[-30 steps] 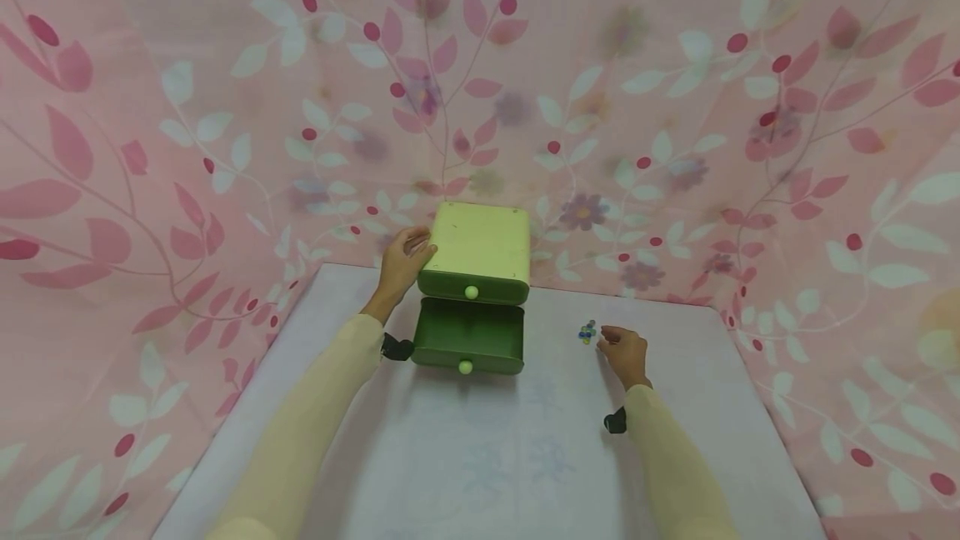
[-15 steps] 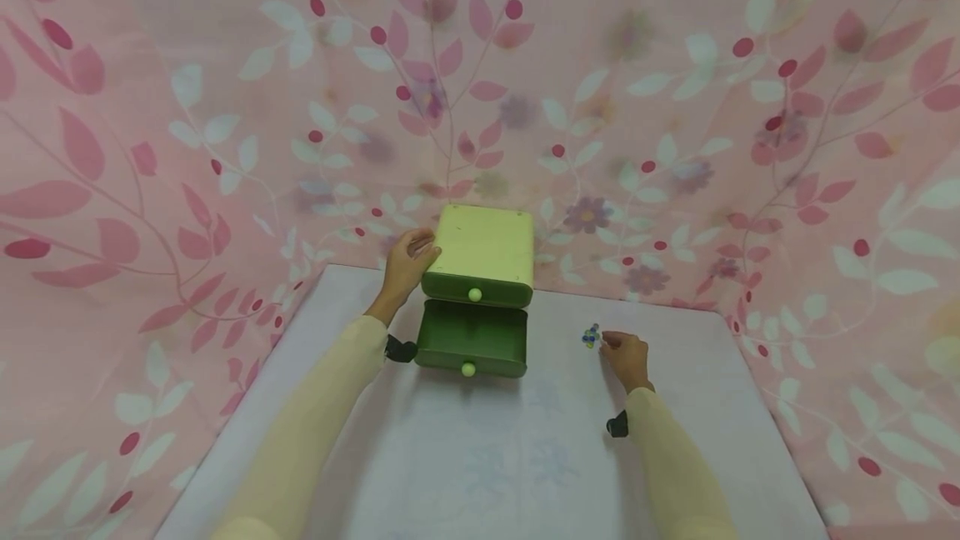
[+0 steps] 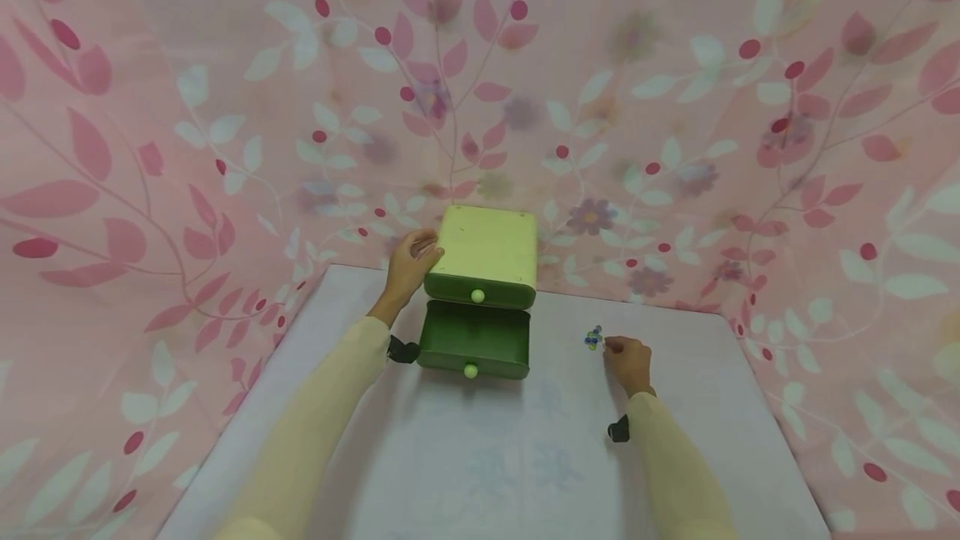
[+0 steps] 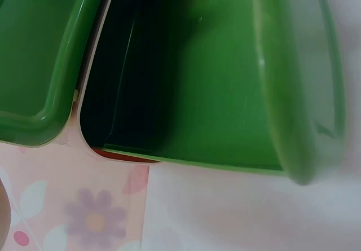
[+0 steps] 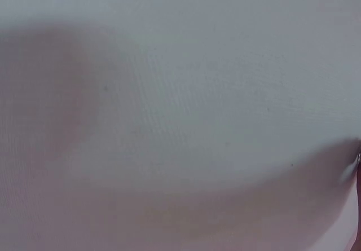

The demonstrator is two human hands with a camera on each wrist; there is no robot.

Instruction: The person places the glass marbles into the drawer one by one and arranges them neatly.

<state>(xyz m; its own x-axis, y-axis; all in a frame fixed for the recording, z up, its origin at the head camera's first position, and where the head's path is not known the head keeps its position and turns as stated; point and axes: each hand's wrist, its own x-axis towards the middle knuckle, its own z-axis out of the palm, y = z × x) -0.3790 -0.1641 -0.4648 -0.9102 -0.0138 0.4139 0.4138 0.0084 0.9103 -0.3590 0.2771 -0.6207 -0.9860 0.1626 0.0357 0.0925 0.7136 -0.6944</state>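
A small cabinet (image 3: 487,248) with a pale yellow-green top and two green drawers stands at the back of the table. Its lower drawer (image 3: 474,340) is pulled out and shows a bare green inside; the upper drawer (image 3: 450,288) is in. Against the cabinet's left side rests my left hand (image 3: 408,265), thumb at the top edge, other fingertips partly hidden. To the right lies a cluster of blue, green and yellow glass marbles (image 3: 593,339). Right beside it, my right hand (image 3: 632,363) pinches a small clear marble (image 5: 350,169), mostly cut off in the right wrist view.
The table (image 3: 442,457) has a white cover with faint blue prints. Pink floral cloth (image 3: 660,107) hangs behind it and along both sides. A round pale knob (image 3: 471,371) sticks out from the pulled-out drawer's front.
The right thumb and fingers have drawn together at the edge of the marble cluster. The left hand, cabinet and drawers keep their places; the head view has shifted slightly.
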